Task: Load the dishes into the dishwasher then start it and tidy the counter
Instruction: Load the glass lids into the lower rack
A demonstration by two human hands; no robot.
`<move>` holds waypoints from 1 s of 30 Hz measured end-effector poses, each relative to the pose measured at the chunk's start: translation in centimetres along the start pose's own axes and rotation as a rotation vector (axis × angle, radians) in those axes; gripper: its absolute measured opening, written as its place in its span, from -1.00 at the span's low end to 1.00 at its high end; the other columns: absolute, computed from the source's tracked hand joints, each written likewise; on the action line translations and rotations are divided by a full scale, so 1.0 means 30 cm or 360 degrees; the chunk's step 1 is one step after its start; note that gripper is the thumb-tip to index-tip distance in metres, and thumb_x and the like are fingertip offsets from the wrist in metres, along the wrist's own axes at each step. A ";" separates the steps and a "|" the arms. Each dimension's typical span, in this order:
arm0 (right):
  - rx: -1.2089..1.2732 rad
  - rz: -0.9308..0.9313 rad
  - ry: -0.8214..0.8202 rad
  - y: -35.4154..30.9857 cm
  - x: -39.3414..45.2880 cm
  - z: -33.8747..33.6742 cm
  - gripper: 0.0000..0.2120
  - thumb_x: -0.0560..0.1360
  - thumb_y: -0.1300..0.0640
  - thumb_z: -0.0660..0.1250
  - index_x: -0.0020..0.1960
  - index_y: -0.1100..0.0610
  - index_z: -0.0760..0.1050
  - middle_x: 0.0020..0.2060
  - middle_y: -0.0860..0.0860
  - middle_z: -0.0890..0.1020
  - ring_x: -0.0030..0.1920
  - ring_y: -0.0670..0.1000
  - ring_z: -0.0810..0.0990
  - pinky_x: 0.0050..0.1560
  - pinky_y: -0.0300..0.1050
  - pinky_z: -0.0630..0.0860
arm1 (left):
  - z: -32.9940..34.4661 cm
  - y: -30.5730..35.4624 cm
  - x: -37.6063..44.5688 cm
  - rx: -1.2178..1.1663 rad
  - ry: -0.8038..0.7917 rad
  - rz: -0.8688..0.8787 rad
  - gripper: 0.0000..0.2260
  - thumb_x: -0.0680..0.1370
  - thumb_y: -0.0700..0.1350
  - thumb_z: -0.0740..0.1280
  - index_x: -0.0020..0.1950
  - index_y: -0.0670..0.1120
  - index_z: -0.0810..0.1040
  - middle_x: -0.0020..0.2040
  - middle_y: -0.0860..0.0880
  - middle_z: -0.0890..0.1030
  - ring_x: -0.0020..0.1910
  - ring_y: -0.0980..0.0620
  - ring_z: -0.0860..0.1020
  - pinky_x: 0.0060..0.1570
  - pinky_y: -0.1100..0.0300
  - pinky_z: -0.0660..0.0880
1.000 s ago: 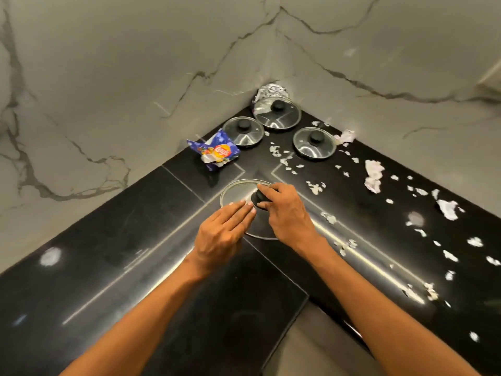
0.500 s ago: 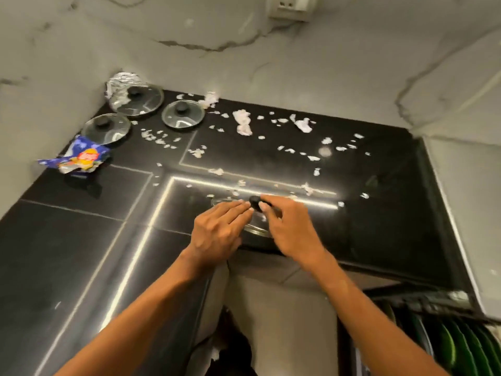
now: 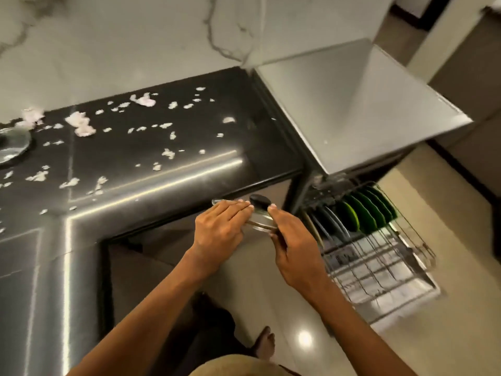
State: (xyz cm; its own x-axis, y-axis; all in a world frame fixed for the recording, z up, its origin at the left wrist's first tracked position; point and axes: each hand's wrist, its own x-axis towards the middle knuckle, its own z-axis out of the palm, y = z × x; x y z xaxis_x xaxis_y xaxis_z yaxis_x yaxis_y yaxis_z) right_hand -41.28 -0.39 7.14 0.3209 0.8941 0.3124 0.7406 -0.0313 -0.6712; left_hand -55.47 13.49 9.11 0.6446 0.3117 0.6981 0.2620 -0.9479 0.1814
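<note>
Glass lid [image 3: 260, 222], black knob: held by left hand [image 3: 221, 230] and right hand [image 3: 294, 240], off counter [image 3: 151, 169] edge, beside dishwasher rack [image 3: 379, 256]; exact finger contact blurred, apparently rim-gripped

Landmark: pulled-out wire dishwasher rack [image 3: 379, 270], low at the right.
Rear of rack: crowded with upright green plates [image 3: 366, 213] and grey plates [image 3: 329, 226], standing close together.
Front of rack: bare tines, open from above.
Above rack's rear: grey steel counter top [image 3: 360, 104] overhangs it.
Left of rack: edge of the black glossy stone counter [image 3: 162, 191], strewn with white paper scraps [image 3: 81, 126].
Between counter edge and rack: open air, taken up by both hands and a round glass lid with black knob [image 3: 260, 213].
</note>
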 end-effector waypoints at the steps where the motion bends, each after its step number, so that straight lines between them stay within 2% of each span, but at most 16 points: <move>1: -0.0018 0.0039 0.0030 0.025 -0.033 -0.031 -0.53 0.59 0.30 0.31 0.49 0.27 0.38 0.41 0.13 0.50 0.44 0.06 0.45 0.42 0.03 0.42 | 0.031 0.038 0.015 -0.0036 -0.0012 0.0029 -0.70 0.34 -0.43 0.35 -0.03 -0.19 0.73 -0.02 -0.07 0.73 -0.03 -0.04 0.70 -0.05 0.08 0.63; 5: -0.0116 0.0289 0.0155 0.143 -0.197 -0.182 -0.53 0.59 0.29 0.33 0.49 0.24 0.39 0.39 0.11 0.51 0.42 0.03 0.45 0.44 -0.12 0.38 | 0.204 0.215 0.099 -0.0256 -0.0091 0.0197 -0.69 0.32 -0.45 0.34 -0.06 -0.19 0.73 -0.05 -0.06 0.73 -0.07 -0.03 0.70 -0.10 0.09 0.63; 7: -0.0171 0.0413 0.0202 0.199 -0.268 -0.241 -0.52 0.59 0.29 0.34 0.50 0.22 0.39 0.39 0.10 0.52 0.41 0.03 0.47 0.41 -0.10 0.42 | 0.286 0.290 0.132 -0.0388 -0.0205 0.0271 -0.69 0.34 -0.41 0.30 -0.04 -0.18 0.73 -0.05 -0.05 0.73 -0.06 -0.02 0.70 -0.11 0.09 0.64; 12: -0.0282 0.0730 0.0358 0.319 -0.415 -0.344 -0.50 0.57 0.30 0.35 0.50 0.17 0.39 0.36 0.10 0.55 0.34 0.07 0.53 0.34 -0.02 0.51 | 0.485 0.458 0.208 -0.0600 -0.0438 0.0456 -0.69 0.32 -0.42 0.40 -0.02 -0.16 0.72 -0.04 -0.04 0.73 -0.07 -0.02 0.70 -0.12 0.08 0.65; 15: -0.0310 0.0867 0.0470 0.374 -0.470 -0.390 -0.50 0.56 0.31 0.39 0.48 0.18 0.42 0.33 0.12 0.58 0.31 0.08 0.56 0.32 0.00 0.53 | 0.601 0.541 0.248 -0.0733 -0.0541 0.0569 -0.69 0.31 -0.44 0.43 -0.02 -0.17 0.72 -0.03 -0.06 0.72 -0.04 -0.02 0.69 -0.05 0.06 0.63; 18: -0.0352 0.0953 0.0525 0.441 -0.504 -0.428 -0.50 0.55 0.31 0.40 0.47 0.19 0.43 0.32 0.12 0.58 0.32 0.08 0.56 0.30 0.02 0.55 | 0.714 0.605 0.281 -0.0852 -0.0646 0.0627 -0.65 0.25 -0.46 0.47 -0.02 -0.19 0.73 -0.05 -0.07 0.73 -0.04 -0.01 0.70 0.01 0.06 0.63; 26: -0.0448 0.1204 0.0627 0.653 -0.495 -0.555 -0.53 0.54 0.30 0.42 0.43 0.21 0.47 0.27 0.13 0.62 0.24 0.09 0.62 0.26 -0.11 0.54 | 1.004 0.725 0.416 -0.0998 -0.0897 0.0733 -0.65 0.28 -0.46 0.48 0.00 -0.18 0.72 -0.05 -0.07 0.73 -0.06 -0.02 0.69 -0.06 0.06 0.64; 30: -0.0475 0.1346 0.0659 0.775 -0.455 -0.613 -0.57 0.57 0.27 0.40 0.42 0.21 0.48 0.25 0.13 0.63 0.18 0.12 0.65 0.18 -0.05 0.58 | 1.151 0.773 0.523 -0.0997 -0.1068 0.0784 -0.67 0.32 -0.44 0.42 0.01 -0.17 0.72 -0.06 -0.07 0.73 -0.08 -0.03 0.70 -0.09 0.05 0.65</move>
State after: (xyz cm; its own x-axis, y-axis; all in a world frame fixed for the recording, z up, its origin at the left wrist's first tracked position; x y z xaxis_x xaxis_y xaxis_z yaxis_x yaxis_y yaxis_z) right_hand -17.58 -21.54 -0.35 0.9523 0.2998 0.0568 0.2722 -0.7504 -0.6023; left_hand -14.47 -1.33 0.35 0.8962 -0.3281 0.2987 -0.4346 -0.7848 0.4418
